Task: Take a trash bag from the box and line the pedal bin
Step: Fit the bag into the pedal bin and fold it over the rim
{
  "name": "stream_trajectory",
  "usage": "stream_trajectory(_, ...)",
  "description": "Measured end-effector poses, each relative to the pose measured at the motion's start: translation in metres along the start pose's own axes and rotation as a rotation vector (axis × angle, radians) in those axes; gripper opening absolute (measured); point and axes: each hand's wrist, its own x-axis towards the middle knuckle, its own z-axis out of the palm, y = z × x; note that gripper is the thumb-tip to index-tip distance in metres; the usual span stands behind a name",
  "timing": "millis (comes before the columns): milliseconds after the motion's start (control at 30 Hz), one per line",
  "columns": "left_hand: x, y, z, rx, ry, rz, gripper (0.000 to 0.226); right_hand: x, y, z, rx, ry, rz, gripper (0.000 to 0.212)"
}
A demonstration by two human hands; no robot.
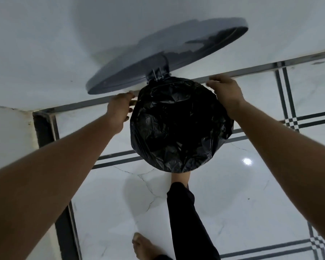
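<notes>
Head view showed our left hand (120, 107) and right hand (225, 92), fingers (213, 79) gripping the trash bag (178, 126) over the pedal bin's rim between them; we judged an uneven tug could tear it.

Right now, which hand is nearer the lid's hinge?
Left, narrowly. The left hand grips the bag rim left of the hinge; the right hand holds the rim farther right.
</notes>
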Motion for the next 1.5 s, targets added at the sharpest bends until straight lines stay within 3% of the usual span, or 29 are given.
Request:
stream_trajectory(100, -0.034, -0.041, -0.006, -0.059, 0.21, 0.029, 0.017, -0.051, 0.039, -0.007, 0.019, 0.236, -0.005, 0.028)
stream_trajectory(167, -0.062, -0.071, -0.004, -0.103, 0.265, -0.078, 0.032, -0.083, 0.063, -0.001, 0.081, 0.266, 0.006, 0.027)
stream_trajectory(233, -0.085, -0.1, 0.002, -0.173, 0.214, -0.237, 0.051, -0.101, 0.078, 0.009, 0.198, 0.262, 0.03, 0.027)
stream_trajectory(333, -0.107, -0.117, 0.014, -0.428, 0.093, -0.363, 0.048, -0.105, 0.086, 0.015, 0.282, 0.283, 0.029, 0.036)
stream_trajectory(433, -0.109, -0.112, 0.021, -0.521, 0.165, -0.314, 0.042, -0.097, 0.085, 0.014, 0.323, 0.307, 0.07, 0.032)
stream_trajectory(633, -0.092, -0.103, 0.018, -0.493, 0.314, -0.191, 0.034, -0.079, 0.085, 0.005, 0.275, 0.281, 0.151, 0.014)
stream_trajectory(800, -0.088, -0.096, 0.013, -0.614, 0.284, -0.182, 0.024, -0.072, 0.08, 0.0, 0.225, 0.215, 0.192, 0.017)
stream_trajectory(1133, -0.077, -0.086, 0.0, -0.548, 0.255, -0.13, 0.031, -0.083, 0.09, 0.004, 0.17, 0.051, 0.289, 0.024)
stream_trajectory(1300, -0.073, -0.082, -0.009, -0.511, 0.227, -0.16, 0.002, -0.089, 0.096, 0.011, 0.31, 0.072, 0.308, 0.02)
stream_trajectory(1433, -0.081, -0.092, -0.012, -0.547, 0.191, -0.114, 0.015, -0.093, 0.099, 0.012, 0.488, 0.09, 0.341, 0.026)
stream_trajectory(1500, -0.084, -0.097, -0.009, -0.567, 0.197, -0.126, 0.01, -0.096, 0.099, 0.012, 0.542, 0.072, 0.351, 0.025)
